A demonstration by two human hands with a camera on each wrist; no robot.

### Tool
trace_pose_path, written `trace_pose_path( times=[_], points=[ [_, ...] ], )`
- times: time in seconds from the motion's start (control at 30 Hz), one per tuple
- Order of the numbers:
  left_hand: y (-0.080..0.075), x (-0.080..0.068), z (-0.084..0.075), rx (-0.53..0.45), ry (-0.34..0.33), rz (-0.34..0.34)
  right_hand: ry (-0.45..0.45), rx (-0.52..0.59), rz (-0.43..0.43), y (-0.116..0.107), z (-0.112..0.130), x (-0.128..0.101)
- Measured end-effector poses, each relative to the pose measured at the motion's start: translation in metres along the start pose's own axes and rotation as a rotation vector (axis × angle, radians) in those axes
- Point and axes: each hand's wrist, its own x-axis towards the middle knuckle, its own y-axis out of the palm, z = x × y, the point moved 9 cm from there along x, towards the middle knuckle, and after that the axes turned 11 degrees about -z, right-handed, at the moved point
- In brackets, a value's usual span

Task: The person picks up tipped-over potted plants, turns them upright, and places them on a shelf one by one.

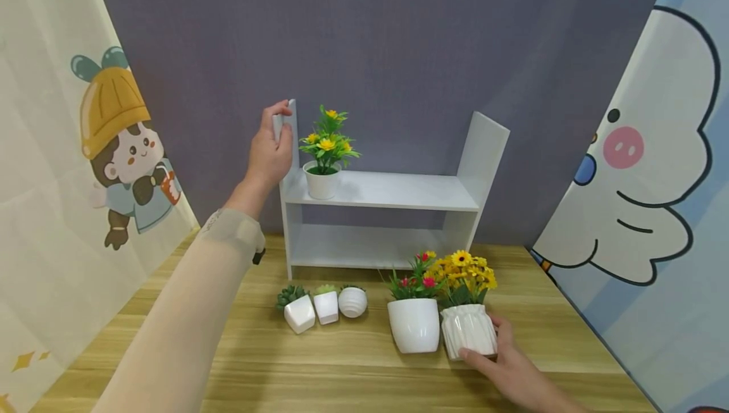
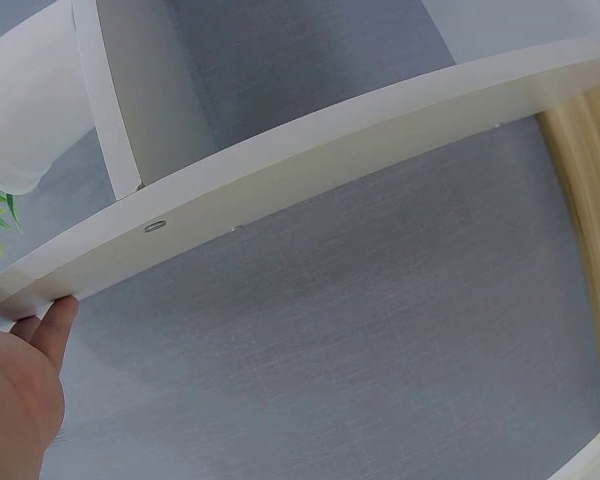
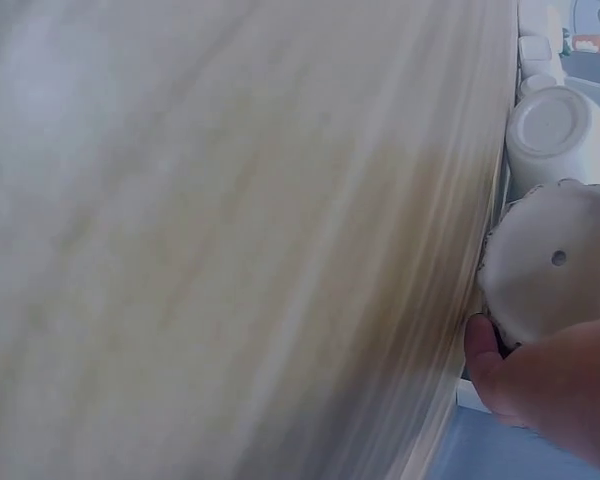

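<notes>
Head view shows my left hand [image 1: 272, 147] up at ten o'clock, fingers curled over the top edge of the left upright of the white shelf [image 1: 387, 191], gripping it. Left wrist view confirms this only partly: my thumb [image 2: 50, 325] lies against the edge of that white panel, and the other fingers are out of sight there.

My right hand [image 1: 507, 362] sits low at five o'clock on the wooden table [image 1: 569, 337], wrapped around the ribbed white pot [image 1: 468, 332] of yellow flowers [image 1: 464, 271], thumb in front and fingers behind. Right wrist view looks at the pot from below: its scalloped base with a small hole is in my grasp, my thumb [image 3: 483, 345] pressed on its edge, and the base seems tipped off the tabletop, though the blur keeps me from being sure.

Just beside the ribbed pot, at its nine o'clock and touching or nearly so, stands a smooth white pot [image 1: 414, 324] with red and pink flowers. Further toward nine o'clock, three small succulent pots [image 1: 326, 305] sit in a row in front of the shelf. On the shelf's upper board, at its left end near my left hand, stands a pot of yellow flowers with green leaves [image 1: 324, 157].
</notes>
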Motion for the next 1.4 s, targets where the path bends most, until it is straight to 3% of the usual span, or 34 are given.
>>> trace_pose_path(
  times=[0.9,1.4],
  points=[
    [0.0,-0.001,0.002,-0.009,0.002,0.001,0.117,0.116,0.028,0.009,-0.005,0.009],
    [0.0,0.0,0.002,0.0,-0.005,-0.001,0.129,0.163,-0.052,0.009,-0.005,0.009]
  ],
)
